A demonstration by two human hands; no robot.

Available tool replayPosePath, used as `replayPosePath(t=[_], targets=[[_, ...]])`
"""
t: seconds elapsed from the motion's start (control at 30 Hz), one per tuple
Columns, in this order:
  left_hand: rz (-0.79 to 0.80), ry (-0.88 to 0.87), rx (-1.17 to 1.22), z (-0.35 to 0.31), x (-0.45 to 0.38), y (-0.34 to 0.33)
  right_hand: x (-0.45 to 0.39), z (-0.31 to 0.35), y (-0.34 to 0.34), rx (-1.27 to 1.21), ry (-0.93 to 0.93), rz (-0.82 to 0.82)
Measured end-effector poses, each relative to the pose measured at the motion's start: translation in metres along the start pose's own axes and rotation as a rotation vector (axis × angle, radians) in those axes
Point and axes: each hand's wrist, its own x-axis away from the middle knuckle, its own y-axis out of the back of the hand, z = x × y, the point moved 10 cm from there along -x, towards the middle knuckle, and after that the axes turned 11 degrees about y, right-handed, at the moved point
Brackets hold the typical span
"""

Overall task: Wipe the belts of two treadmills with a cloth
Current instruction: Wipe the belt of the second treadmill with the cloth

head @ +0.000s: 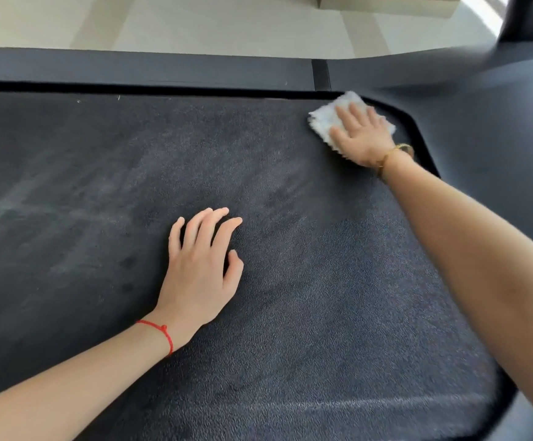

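The left grip [203,265] lies flat with its fingers [217,227] spread a little and holding nothing. The left arm is bent low. The right grip [362,133] reaches far out, fingers straight and pressing down, and the right arm is stretched long.

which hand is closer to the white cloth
Right. The right hand lies flat on the white cloth, pressing it to the belt at its far right corner. The left hand rests on bare belt, well apart, nearer the person.
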Motion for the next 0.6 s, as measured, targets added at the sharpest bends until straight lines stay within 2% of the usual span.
replayPosePath(t=[0.1, 0.2, 0.33, 0.5, 0.6], targets=[[-0.007, 0.005, 0.002, -0.001, 0.0, 0.001, 0.023, -0.049, 0.009, -0.004, -0.118, -0.018], [-0.019, 0.003, 0.008, -0.002, 0.001, 0.002, 0.042, -0.04, 0.001, -0.025, -0.131, -0.013], [-0.033, 0.001, 0.009, -0.002, 0.001, 0.003, 0.09, 0.003, -0.01, -0.012, -0.012, -0.042], [-0.049, -0.009, 0.015, -0.002, 0.002, 0.003, 0.143, 0.034, -0.026, -0.015, 0.189, 0.012], [-0.058, -0.011, 0.016, -0.002, 0.002, 0.003, 0.129, 0.004, -0.02, -0.048, 0.073, 0.045]])
